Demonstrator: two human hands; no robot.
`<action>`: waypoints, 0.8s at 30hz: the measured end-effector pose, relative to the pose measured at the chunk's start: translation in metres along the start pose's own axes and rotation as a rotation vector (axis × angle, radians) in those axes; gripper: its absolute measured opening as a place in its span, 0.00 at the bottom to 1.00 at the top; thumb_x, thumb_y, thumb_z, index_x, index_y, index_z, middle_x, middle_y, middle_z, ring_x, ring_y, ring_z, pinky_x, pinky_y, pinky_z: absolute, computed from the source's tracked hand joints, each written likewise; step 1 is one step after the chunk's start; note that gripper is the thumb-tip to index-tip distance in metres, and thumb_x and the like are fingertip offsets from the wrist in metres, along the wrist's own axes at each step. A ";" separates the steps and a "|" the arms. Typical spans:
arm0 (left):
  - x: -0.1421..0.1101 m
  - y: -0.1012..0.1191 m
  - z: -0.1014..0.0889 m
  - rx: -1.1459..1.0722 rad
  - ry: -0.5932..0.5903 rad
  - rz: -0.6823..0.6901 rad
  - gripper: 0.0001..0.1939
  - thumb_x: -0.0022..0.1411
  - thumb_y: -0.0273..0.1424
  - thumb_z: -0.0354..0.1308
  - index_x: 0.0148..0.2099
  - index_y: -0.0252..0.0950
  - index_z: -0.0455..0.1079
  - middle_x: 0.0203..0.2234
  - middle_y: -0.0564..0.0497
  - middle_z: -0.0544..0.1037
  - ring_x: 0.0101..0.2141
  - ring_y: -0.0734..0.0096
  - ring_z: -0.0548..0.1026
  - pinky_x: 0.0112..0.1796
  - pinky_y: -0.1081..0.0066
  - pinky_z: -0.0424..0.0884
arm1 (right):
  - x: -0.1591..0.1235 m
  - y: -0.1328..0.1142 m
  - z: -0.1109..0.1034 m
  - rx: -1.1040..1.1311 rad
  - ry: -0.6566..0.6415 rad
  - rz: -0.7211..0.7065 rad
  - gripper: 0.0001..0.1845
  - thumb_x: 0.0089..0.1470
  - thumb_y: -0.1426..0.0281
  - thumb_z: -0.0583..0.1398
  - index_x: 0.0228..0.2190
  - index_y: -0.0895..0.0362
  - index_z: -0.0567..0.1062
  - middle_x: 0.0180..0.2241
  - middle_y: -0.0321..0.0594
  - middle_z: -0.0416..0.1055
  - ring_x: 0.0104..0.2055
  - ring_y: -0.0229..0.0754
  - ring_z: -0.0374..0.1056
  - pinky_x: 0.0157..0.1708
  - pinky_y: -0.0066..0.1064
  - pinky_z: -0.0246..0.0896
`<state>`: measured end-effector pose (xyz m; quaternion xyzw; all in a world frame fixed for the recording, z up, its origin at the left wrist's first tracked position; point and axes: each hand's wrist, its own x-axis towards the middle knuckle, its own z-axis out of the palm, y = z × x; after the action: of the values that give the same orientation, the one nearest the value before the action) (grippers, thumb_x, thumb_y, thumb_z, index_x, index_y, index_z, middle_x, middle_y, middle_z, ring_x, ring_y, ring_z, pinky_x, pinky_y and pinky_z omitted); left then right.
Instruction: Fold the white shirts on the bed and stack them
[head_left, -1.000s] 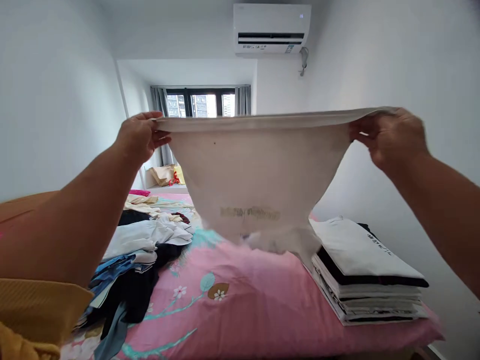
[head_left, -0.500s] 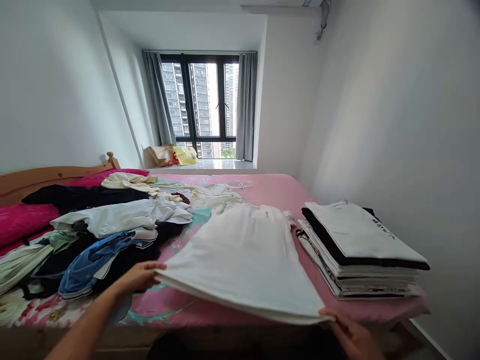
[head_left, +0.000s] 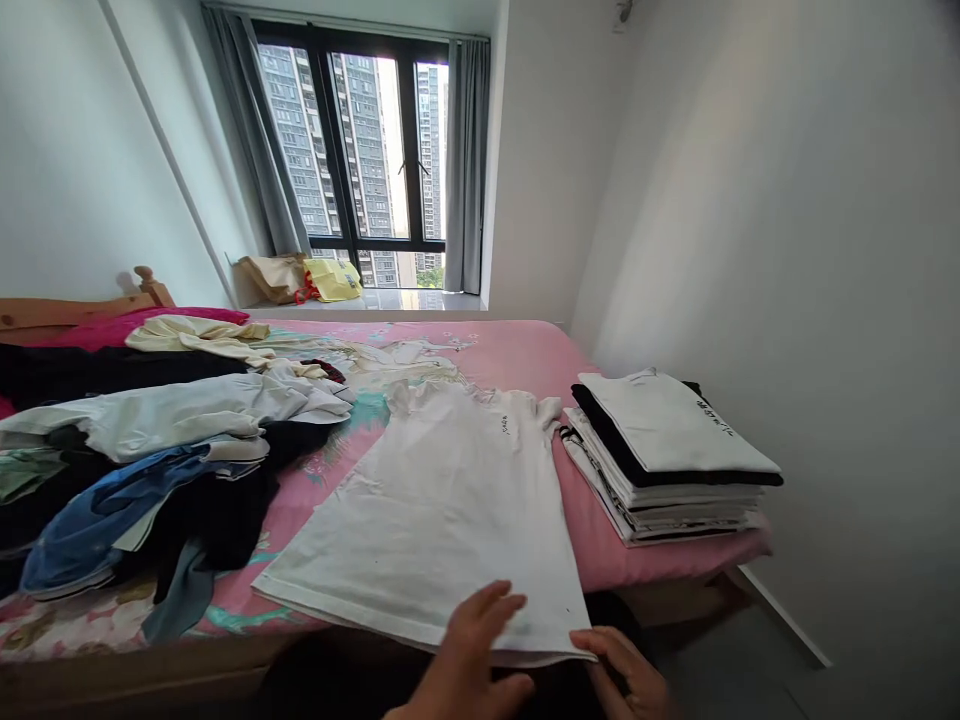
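Observation:
A white T-shirt (head_left: pixel 442 510) lies spread flat on the pink bed (head_left: pixel 517 355), collar toward the window and hem at the near edge. My left hand (head_left: pixel 472 655) rests on the hem near its right end, fingers stretched out flat on the cloth. My right hand (head_left: pixel 626 675) is at the hem's right corner, fingers curled round the edge of the fabric.
A neat stack of folded white and black shirts (head_left: pixel 667 455) sits on the bed's right side by the wall. A loose heap of unfolded clothes (head_left: pixel 150 450) covers the left half. Bags (head_left: pixel 300 278) stand on the window sill beyond the bed.
The shirt came down from being held up in the air and now lies flat on the bed. My left hand left the hem's left corner and moved right, flat onto the cloth.

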<state>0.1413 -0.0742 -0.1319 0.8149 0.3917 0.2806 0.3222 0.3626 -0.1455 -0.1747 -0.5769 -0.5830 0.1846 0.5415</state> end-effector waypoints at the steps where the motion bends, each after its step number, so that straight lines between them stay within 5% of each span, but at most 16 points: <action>1: 0.004 0.013 0.017 0.044 -0.057 0.051 0.34 0.45 0.29 0.63 0.57 0.43 0.63 0.57 0.45 0.65 0.56 0.56 0.63 0.55 0.57 0.61 | 0.004 -0.003 -0.003 -0.035 -0.039 -0.052 0.10 0.53 0.63 0.58 0.34 0.49 0.78 0.33 0.38 0.75 0.35 0.41 0.72 0.35 0.25 0.67; 6: 0.027 0.045 0.060 0.268 -0.087 0.104 0.24 0.48 0.20 0.55 0.49 0.42 0.67 0.43 0.49 0.74 0.43 0.61 0.71 0.43 0.60 0.67 | 0.009 -0.006 -0.012 -0.175 -0.076 -0.175 0.09 0.55 0.67 0.56 0.37 0.50 0.75 0.33 0.37 0.74 0.35 0.40 0.71 0.36 0.26 0.68; 11: 0.039 0.040 0.083 0.461 0.034 0.091 0.11 0.51 0.20 0.52 0.35 0.40 0.68 0.31 0.52 0.74 0.32 0.65 0.70 0.33 0.65 0.63 | 0.009 -0.009 -0.011 -0.216 -0.093 -0.221 0.09 0.56 0.69 0.55 0.37 0.49 0.74 0.29 0.36 0.71 0.31 0.39 0.68 0.31 0.26 0.66; 16: 0.041 0.034 0.089 0.489 0.116 0.129 0.09 0.53 0.20 0.53 0.31 0.41 0.68 0.27 0.53 0.74 0.30 0.67 0.70 0.30 0.67 0.59 | 0.010 -0.016 -0.006 -0.168 -0.083 -0.213 0.09 0.56 0.68 0.55 0.35 0.49 0.75 0.26 0.36 0.68 0.30 0.38 0.66 0.29 0.26 0.64; 20: 0.039 0.040 0.075 0.415 0.091 0.153 0.10 0.52 0.23 0.54 0.34 0.42 0.71 0.28 0.52 0.74 0.30 0.68 0.70 0.29 0.68 0.60 | 0.005 -0.018 -0.002 0.006 0.015 -0.028 0.09 0.54 0.63 0.57 0.34 0.52 0.74 0.31 0.39 0.70 0.33 0.40 0.68 0.34 0.27 0.65; 24: 0.032 0.053 0.051 0.303 0.052 0.158 0.09 0.57 0.26 0.52 0.37 0.41 0.72 0.28 0.50 0.73 0.30 0.70 0.70 0.30 0.71 0.63 | 0.006 -0.007 0.004 0.324 0.105 0.391 0.20 0.48 0.54 0.60 0.39 0.55 0.72 0.36 0.41 0.72 0.35 0.42 0.69 0.36 0.30 0.67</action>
<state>0.2196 -0.0890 -0.1183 0.8750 0.3723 0.2636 0.1623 0.3577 -0.1404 -0.1679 -0.5932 -0.3941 0.3467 0.6104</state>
